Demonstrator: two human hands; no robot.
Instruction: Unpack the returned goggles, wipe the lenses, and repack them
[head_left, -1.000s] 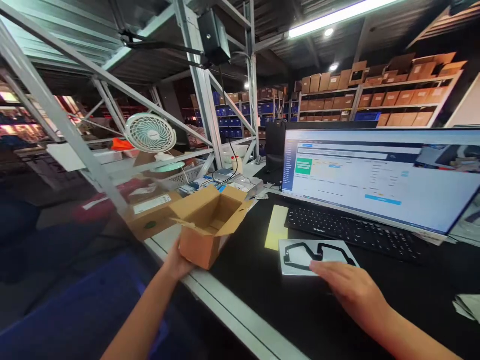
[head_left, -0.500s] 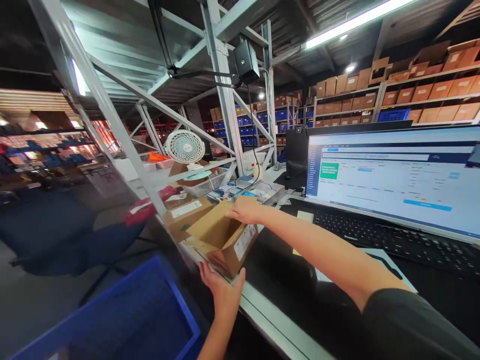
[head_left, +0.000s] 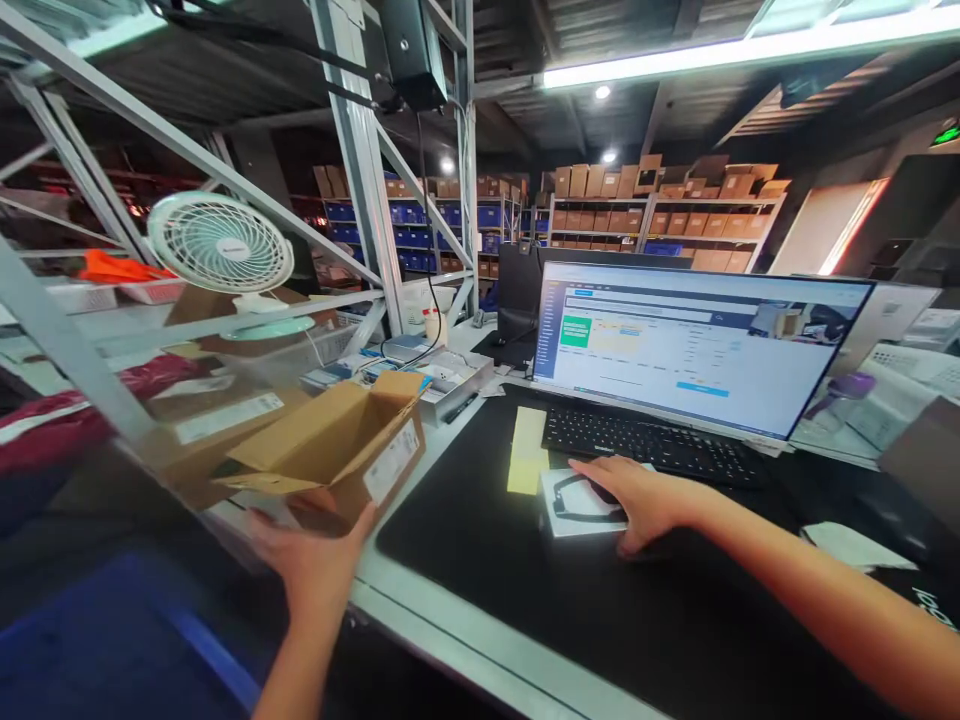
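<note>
My left hand (head_left: 311, 560) grips the underside of a small open cardboard box (head_left: 337, 445) with a white label, held tilted at the left edge of the desk. My right hand (head_left: 637, 495) lies with fingers spread on a flat white packet (head_left: 574, 508) that shows a black gasket-like outline. The packet rests on the black desk mat (head_left: 540, 590) in front of the keyboard (head_left: 645, 445). A pale yellow slip (head_left: 527, 463) lies just left of the packet.
A monitor (head_left: 690, 345) stands behind the keyboard. A white desk fan (head_left: 221, 245), a metal rack post (head_left: 364, 170), a small tray (head_left: 450, 380) and a labelled carton (head_left: 217, 420) crowd the left. A blue bin (head_left: 112, 640) sits below. Shelves of cartons (head_left: 660, 215) fill the background.
My right hand left the box's flap and came down onto the white packet. My left hand still holds the box, now tipped more to the left. The view swung right.
</note>
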